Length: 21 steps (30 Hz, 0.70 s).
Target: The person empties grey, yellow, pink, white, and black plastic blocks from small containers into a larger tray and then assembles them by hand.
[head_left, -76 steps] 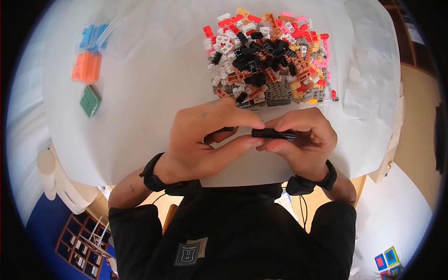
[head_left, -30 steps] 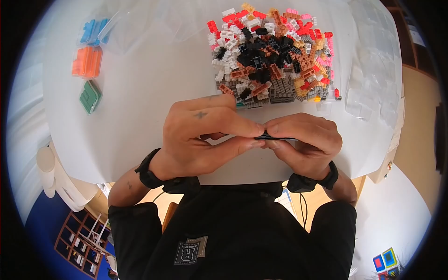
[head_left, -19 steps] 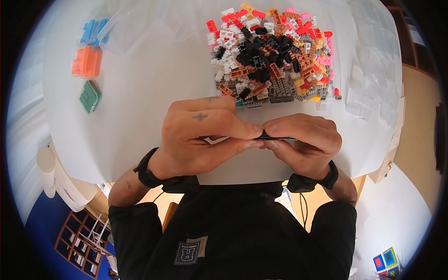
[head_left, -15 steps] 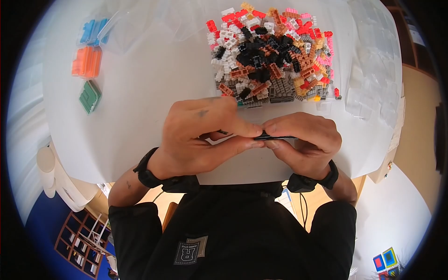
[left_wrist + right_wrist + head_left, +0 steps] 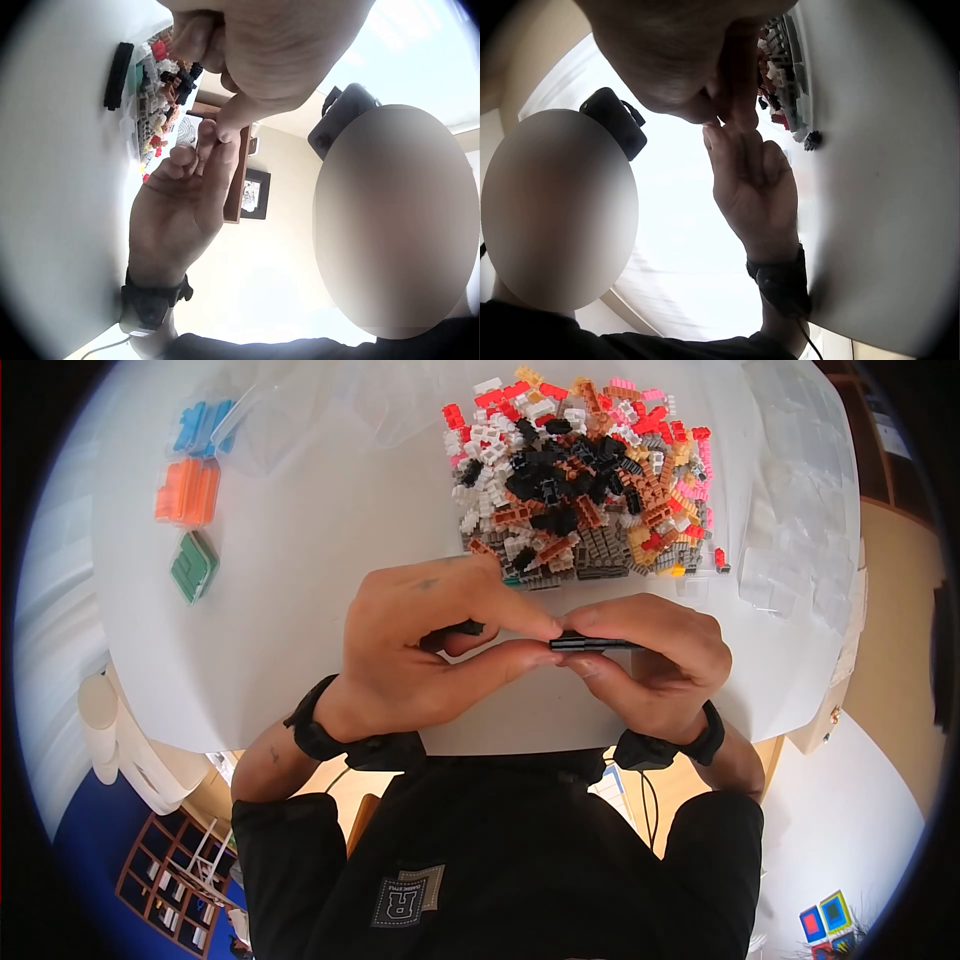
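Thumb and index finger of the left hand pinch the left end of a slim black piece. The right hand grips the rest of it between thumb and fingers, its right end hidden. The fingertips of both hands meet at the piece's left end. Through the gap in the left hand a second black piece shows; the left wrist view has this black bar lying on the table, apart from the hands. Beyond the hands lies a heap of small bricks, with black ones in the middle.
Blue, orange and green pieces in clear cases stand at the left. Clear plastic containers lie at the right, and more clear plastic at the back left. One red brick sits beside the heap.
Both hands have risen slightly from the table's front edge, and more of the held black piece shows. The left hand has turned a little, uncovering the second black piece.
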Motion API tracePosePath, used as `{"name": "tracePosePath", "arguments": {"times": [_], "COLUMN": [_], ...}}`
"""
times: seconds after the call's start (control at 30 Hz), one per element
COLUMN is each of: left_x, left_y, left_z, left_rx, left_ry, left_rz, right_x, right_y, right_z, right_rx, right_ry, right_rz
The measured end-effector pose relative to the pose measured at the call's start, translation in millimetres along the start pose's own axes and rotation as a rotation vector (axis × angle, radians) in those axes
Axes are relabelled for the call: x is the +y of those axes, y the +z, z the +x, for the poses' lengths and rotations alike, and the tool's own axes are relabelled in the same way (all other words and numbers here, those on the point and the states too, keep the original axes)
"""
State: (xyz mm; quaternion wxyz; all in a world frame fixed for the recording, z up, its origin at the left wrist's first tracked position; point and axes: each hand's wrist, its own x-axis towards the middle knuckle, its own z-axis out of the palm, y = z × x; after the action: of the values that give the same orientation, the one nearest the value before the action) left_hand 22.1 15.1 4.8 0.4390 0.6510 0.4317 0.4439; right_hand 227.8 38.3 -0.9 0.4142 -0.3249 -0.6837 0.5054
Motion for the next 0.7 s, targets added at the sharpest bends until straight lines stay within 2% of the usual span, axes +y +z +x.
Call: {"name": "tracePosePath", "arguments": {"times": [0.27,0.7], "left_x": [-1.9,-3.1], "left_y": [-0.1,0.0], "left_z": [0.6,0.8], "left_rx": [-0.02,-0.025], "left_ry": [0.03,0.044], "left_rz": [-0.009,-0.051], "right_x": [-0.5,-1.1], "right_y": [-1.9,-2.6], "right_z": [1.8,2.3], "right_rx": [-0.085,-0.092], "right_ry": [-0.021,-0.034], "right_rz": [-0.026,-0.023]}}
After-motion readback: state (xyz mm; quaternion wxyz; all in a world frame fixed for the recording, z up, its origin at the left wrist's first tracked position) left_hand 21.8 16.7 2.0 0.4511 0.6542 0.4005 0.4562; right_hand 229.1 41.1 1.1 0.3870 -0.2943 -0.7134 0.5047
